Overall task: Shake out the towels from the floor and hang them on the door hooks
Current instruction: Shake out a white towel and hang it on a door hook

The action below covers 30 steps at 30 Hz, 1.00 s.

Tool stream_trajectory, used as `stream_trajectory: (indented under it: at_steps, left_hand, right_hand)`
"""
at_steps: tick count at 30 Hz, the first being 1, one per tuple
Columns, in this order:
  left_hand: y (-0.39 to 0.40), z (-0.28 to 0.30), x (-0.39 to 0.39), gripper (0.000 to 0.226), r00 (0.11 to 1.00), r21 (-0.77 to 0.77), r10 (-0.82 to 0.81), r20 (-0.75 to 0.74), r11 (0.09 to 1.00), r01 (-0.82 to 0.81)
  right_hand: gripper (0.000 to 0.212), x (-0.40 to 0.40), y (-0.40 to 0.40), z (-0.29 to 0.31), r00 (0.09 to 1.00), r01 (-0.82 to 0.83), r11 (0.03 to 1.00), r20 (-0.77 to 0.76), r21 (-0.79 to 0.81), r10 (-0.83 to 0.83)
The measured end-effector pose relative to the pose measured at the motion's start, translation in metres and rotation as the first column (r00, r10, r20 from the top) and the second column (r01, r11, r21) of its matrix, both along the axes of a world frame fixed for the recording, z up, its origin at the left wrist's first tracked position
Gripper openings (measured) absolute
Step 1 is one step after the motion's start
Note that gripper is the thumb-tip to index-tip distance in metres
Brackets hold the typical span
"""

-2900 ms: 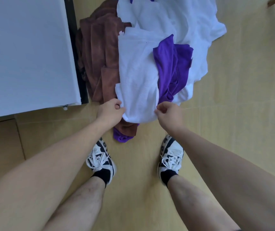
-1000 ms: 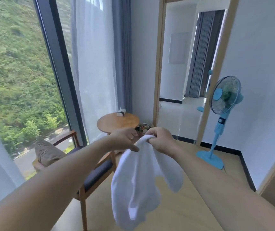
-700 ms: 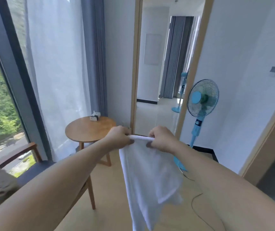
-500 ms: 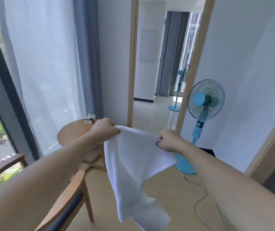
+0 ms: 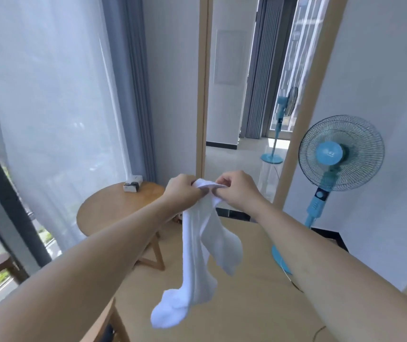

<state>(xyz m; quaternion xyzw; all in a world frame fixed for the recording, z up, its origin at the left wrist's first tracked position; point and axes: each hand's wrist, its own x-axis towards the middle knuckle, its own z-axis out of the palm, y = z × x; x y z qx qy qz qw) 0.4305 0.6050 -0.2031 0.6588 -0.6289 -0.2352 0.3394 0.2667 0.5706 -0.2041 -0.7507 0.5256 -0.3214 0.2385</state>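
A white towel [image 5: 203, 245] hangs in the air in front of me, bunched into a narrow drape, with its lower end swung toward the left. My left hand [image 5: 184, 192] and my right hand [image 5: 237, 190] both pinch its top edge, close together at chest height. No door hooks and no other towels are in view.
A round wooden table [image 5: 113, 208] with a small box [image 5: 132, 185] stands left of my hands by the sheer curtain [image 5: 49, 107]. A blue standing fan [image 5: 333, 159] is at the right wall, its cord on the floor. A tall framed mirror [image 5: 247, 95] faces me. A wooden chair edge [image 5: 108, 324] is at the bottom.
I picked the white towel off the floor pile and stood up. Half a second ago my hands held it spread apart; now they have come together and the towel hangs bunched.
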Motion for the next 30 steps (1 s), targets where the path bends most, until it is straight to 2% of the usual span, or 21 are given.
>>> stream_trajectory:
  at_steps: [4, 6, 8, 9, 10, 12, 14, 17, 20, 22, 25, 30]
  left_hand:
    - [-0.064, 0.007, 0.0, 0.021, 0.992, -0.072, 0.12, -0.029, 0.99, -0.122]
    - [-0.098, 0.016, -0.003, 0.015, 0.978, -0.089, 0.206, -0.037, 0.974, -0.209]
    - [-0.13, 0.027, -0.005, 0.022, 0.954, -0.08, 0.295, -0.06, 0.951, -0.299]
    - [-0.144, 0.033, -0.006, 0.027, 0.946, -0.066, 0.316, -0.08, 0.945, -0.321]
    - [-0.157, 0.04, -0.006, 0.028, 0.942, -0.048, 0.321, -0.097, 0.944, -0.327]
    - [-0.18, 0.051, -0.004, 0.02, 0.938, -0.017, 0.325, -0.119, 0.944, -0.329]
    - [-0.196, 0.06, 0.005, 0.013, 0.938, 0.011, 0.32, -0.136, 0.947, -0.322]
    - [-0.216, 0.063, 0.022, 0.007, 0.956, 0.102, 0.256, -0.144, 0.965, -0.243]
    - [-0.242, 0.052, 0.038, 0.033, 0.967, 0.167, 0.212, -0.141, 0.968, -0.188]
    - [-0.266, 0.043, 0.05, 0.032, 0.962, 0.128, 0.237, -0.133, 0.967, -0.22]
    - [-0.305, 0.038, 0.08, 0.027, 0.948, 0.066, 0.298, -0.114, 0.954, -0.292]
    - [-0.362, 0.042, 0.133, 0.026, 0.92, -0.017, 0.377, -0.11, 0.924, -0.381]
  right_hand:
    - [0.028, -0.009, -0.073, -0.015, 0.983, -0.163, 0.976, 0.11, 0.143, 0.148]
    - [0.047, -0.007, -0.107, -0.018, 0.957, -0.261, 0.935, 0.189, 0.239, 0.219]
    - [0.067, 0.001, -0.137, -0.018, 0.945, -0.307, 0.918, 0.194, 0.251, 0.263]
    - [0.065, 0.007, -0.154, -0.019, 0.936, -0.329, 0.917, 0.202, 0.224, 0.287]
    - [0.053, 0.014, -0.169, -0.019, 0.932, -0.336, 0.921, 0.214, 0.197, 0.294]
    - [0.035, 0.026, -0.197, -0.014, 0.92, -0.324, 0.933, 0.281, 0.16, 0.271]
    - [0.035, 0.036, -0.218, -0.006, 0.908, -0.335, 0.93, 0.317, 0.154, 0.275]
    - [0.037, 0.05, -0.252, -0.001, 0.9, -0.371, 0.921, 0.287, 0.116, 0.327]
    - [0.043, 0.068, -0.288, 0.0, 0.907, -0.393, 0.917, 0.192, 0.061, 0.376]
    - [0.042, 0.083, -0.309, 0.0, 0.906, -0.41, 0.911, 0.138, 0.047, 0.4]
    - [0.045, 0.109, -0.346, -0.001, 0.897, -0.428, 0.903, 0.144, 0.042, 0.418]
    - [0.034, 0.155, -0.403, 0.003, 0.898, -0.439, 0.897, 0.022, 0.04, 0.439]
